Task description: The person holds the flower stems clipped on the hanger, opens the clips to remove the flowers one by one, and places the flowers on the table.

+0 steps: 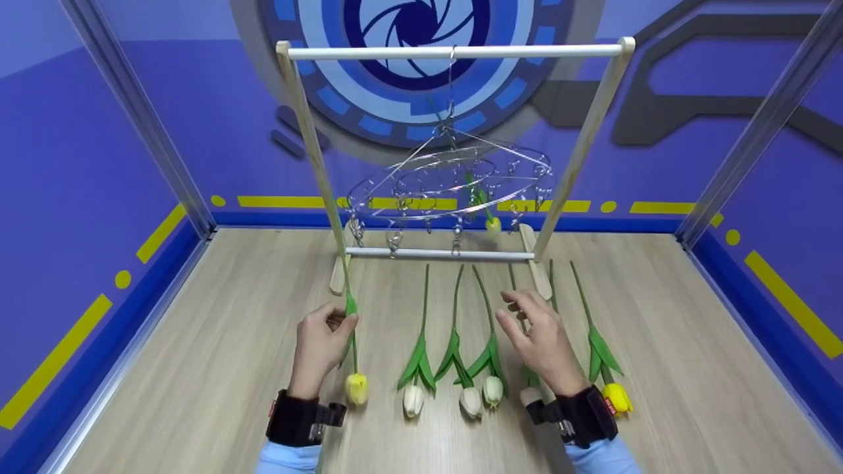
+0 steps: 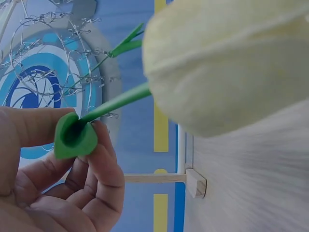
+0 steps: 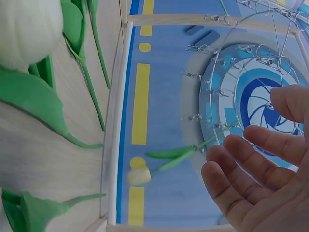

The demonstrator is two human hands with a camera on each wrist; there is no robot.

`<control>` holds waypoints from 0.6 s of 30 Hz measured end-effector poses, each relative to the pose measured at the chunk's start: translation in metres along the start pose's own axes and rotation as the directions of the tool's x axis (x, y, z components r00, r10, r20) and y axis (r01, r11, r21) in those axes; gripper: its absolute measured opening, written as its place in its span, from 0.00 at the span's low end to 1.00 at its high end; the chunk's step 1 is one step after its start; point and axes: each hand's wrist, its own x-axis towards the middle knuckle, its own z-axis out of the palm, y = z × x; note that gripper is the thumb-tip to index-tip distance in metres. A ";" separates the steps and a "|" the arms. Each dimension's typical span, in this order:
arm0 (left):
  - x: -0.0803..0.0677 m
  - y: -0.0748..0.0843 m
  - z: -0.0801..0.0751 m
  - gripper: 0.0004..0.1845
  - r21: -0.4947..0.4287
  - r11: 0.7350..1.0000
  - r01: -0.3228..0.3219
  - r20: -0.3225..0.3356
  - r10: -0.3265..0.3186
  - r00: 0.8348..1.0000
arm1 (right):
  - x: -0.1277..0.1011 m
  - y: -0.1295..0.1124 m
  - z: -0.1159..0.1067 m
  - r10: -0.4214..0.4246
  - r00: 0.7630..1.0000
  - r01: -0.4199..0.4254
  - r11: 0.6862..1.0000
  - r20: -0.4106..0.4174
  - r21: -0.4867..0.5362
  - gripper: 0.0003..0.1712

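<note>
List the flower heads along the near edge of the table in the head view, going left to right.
Yellow tulip on the stem the left hand pinches → white tulip → white tulip → white tulip → white tulip partly behind the right hand → yellow tulip.

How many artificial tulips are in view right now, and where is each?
7. One yellow-headed tulip pinched in the left hand; five on the wooden table: three white, one partly under the right hand, one yellow; one clipped to the wire hanger.
</note>
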 end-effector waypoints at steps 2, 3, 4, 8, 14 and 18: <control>0.000 -0.001 0.001 0.04 -0.004 1.000 0.011 0.008 -0.011 1.000 | -0.001 -0.002 0.003 0.004 1.000 -0.004 1.000 0.008 0.008 0.18; 0.000 -0.002 0.001 0.04 -0.006 1.000 0.013 0.013 -0.013 1.000 | -0.001 -0.002 0.004 0.005 1.000 -0.005 1.000 0.012 0.011 0.18; -0.001 -0.002 0.001 0.04 -0.006 1.000 0.014 0.019 -0.013 1.000 | -0.001 -0.003 0.005 0.006 1.000 -0.006 1.000 0.016 0.017 0.18; -0.002 -0.004 0.003 0.05 -0.004 1.000 0.022 0.050 -0.021 0.999 | -0.002 -0.005 0.009 0.007 1.000 -0.008 1.000 0.024 0.028 0.19; -0.001 -0.005 0.006 0.05 0.010 0.998 0.060 0.086 -0.060 0.994 | -0.003 -0.008 0.011 0.026 0.998 -0.028 0.998 0.055 0.047 0.19; -0.001 -0.005 0.009 0.05 0.023 0.997 0.074 0.098 -0.076 0.992 | -0.001 -0.010 0.010 0.076 0.994 -0.080 0.995 0.077 0.059 0.18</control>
